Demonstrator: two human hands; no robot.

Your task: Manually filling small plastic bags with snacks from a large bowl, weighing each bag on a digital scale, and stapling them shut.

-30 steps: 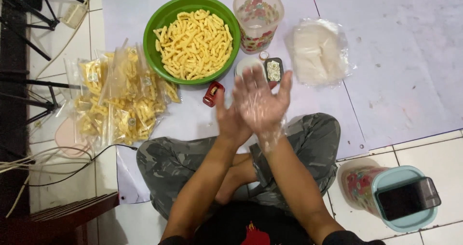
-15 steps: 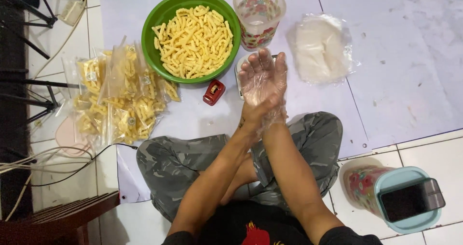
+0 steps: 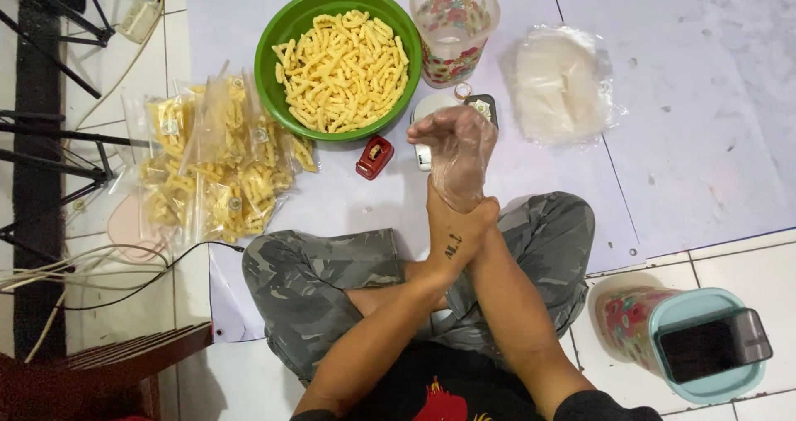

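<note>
My left hand (image 3: 460, 226) fingers wrap my right wrist | right hand (image 3: 456, 147), in clear plastic glove (image 3: 461, 166), curled, holding nothing | green bowl (image 3: 286, 36) of snacks near.

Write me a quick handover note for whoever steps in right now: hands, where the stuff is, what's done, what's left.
Right hand: raised, wearing a thin clear plastic glove, holding nothing.
Left hand: bare, grip closed around the right wrist at the glove's cuff.
Green bowl of yellow snack sticks sits ahead on the mat, full.
Filled clear bags are piled to its left; stack of empty bags to the right.
Red tape dispenser lies just below the bowl.
Done: a pile of bags filled.
Left: the bowl's contents are unbagged; the left hand has no glove.
</note>
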